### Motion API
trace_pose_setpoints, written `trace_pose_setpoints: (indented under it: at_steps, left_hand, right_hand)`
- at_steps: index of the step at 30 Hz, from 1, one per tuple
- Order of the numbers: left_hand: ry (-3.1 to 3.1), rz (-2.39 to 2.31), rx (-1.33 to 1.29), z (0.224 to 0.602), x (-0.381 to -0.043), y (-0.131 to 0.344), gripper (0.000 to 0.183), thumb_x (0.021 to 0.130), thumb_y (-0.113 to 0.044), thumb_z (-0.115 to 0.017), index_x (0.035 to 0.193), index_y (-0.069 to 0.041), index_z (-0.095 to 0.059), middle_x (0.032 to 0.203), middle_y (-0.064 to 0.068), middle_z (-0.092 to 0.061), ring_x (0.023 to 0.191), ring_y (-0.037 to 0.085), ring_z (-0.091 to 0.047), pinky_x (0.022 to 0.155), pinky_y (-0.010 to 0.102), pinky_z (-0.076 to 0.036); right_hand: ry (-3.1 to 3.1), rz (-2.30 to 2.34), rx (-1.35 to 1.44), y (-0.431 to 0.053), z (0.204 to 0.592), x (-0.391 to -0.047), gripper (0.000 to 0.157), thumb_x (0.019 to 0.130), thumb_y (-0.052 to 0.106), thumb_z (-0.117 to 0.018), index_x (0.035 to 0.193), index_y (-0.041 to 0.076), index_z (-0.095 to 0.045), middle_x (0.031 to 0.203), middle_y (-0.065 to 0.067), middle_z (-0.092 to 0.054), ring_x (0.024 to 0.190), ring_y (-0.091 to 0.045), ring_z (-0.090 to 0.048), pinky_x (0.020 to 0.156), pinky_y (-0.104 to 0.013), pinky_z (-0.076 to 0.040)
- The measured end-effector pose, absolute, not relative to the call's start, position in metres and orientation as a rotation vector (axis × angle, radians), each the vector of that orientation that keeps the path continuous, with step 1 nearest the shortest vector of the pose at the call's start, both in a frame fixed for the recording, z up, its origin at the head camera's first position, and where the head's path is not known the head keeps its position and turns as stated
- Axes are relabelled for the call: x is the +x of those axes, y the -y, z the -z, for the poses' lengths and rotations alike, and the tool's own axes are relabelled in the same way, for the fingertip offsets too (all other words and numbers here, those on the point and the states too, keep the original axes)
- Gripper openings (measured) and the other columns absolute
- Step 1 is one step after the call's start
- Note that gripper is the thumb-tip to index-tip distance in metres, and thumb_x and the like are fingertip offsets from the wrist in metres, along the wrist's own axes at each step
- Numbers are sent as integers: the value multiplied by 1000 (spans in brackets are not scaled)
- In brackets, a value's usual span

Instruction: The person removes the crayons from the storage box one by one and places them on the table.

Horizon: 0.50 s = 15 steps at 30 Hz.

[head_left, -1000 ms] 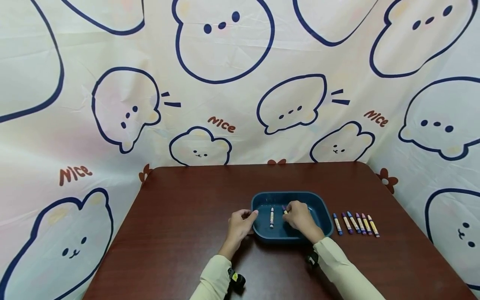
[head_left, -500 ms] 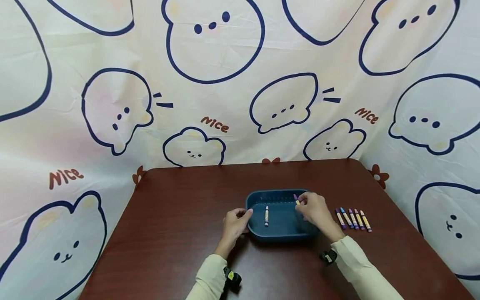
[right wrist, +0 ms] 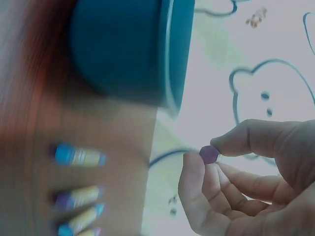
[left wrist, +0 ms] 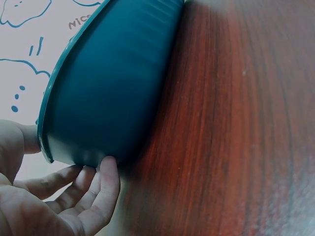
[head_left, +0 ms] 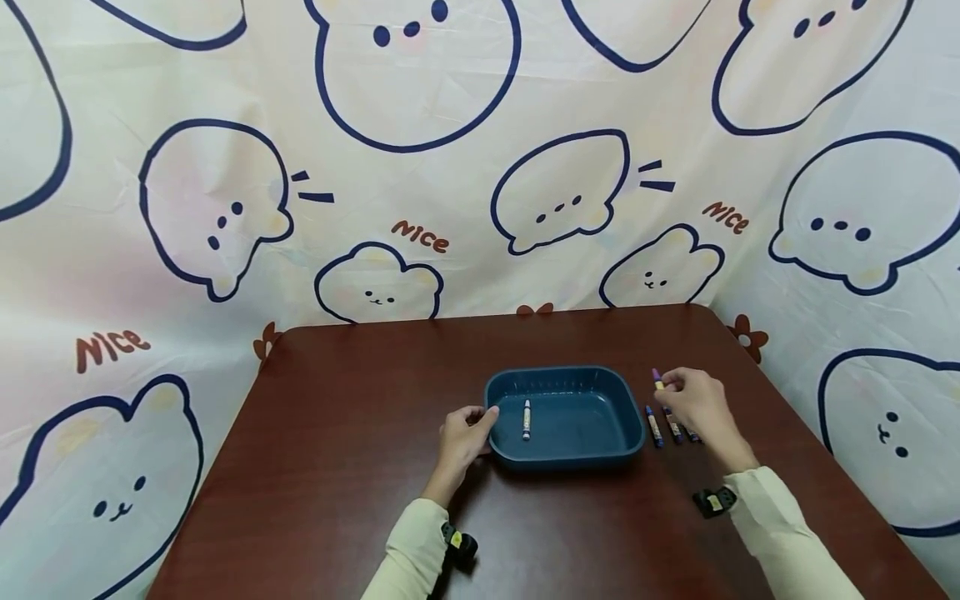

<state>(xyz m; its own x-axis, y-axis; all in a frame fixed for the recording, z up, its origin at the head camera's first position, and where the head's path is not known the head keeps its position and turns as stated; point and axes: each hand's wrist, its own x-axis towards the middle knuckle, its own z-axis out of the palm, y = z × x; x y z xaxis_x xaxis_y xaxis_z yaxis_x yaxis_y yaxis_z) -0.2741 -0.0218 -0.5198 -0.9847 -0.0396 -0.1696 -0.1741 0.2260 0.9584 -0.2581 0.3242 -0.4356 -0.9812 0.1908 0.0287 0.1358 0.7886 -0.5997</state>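
At the left end of a dark teal tray (head_left: 585, 421), my left hand (head_left: 459, 442) pinches the rim. The left wrist view has its thumb over the edge and the fingertips (left wrist: 110, 169) against the outer wall. Inside the tray lies one pale crayon with blue ends (head_left: 527, 421), towards the left. My right hand (head_left: 701, 406) is beyond the tray's right side, holding a purple crayon (head_left: 657, 380) above the table. Thumb and fingers pinch it; the right wrist view shows the purple end (right wrist: 208, 154) nearly end-on. Below that hand, a row of crayons (head_left: 654, 427) lies partly covered by it.
The brown table (head_left: 360, 467) reaches back to a cream cloth wall (head_left: 465, 192) with bear drawings. Blurred blue (right wrist: 78, 155) and purple crayons (right wrist: 78, 196) lie beside the tray in the right wrist view.
My right hand has lifted the purple crayon out of the tray and carried it right, over the row of crayons. The left hand has stayed at the tray's left rim. The head view has shifted slightly.
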Motion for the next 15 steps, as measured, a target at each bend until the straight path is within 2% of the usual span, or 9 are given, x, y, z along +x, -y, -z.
trace_pose_setpoints:
  at_steps: [9,15]
  left_hand:
    - [-2408,-1846,-219,517,-275,22,47,97,-41,-68,128,-4,-68,119,16,-70,75,18,-75,68,36,-64]
    - [-2402,-1840,-238,518,-275,21,46,97,-40,-68,128,-5,-68,119,15,-70,76,19,-75,67,35,-64]
  right_hand:
    - [2900,-871,-407,-380,444,-249,35,95,18,-64,115,-11,-64,95,-23,-72,67,-23,-68,53,-32,-50]
    - [2899,-763,-489,-409,455,-248,31,95,18,-65,109,-10,-66,98,-26,-69,81,-34,-61,56,-34,-46]
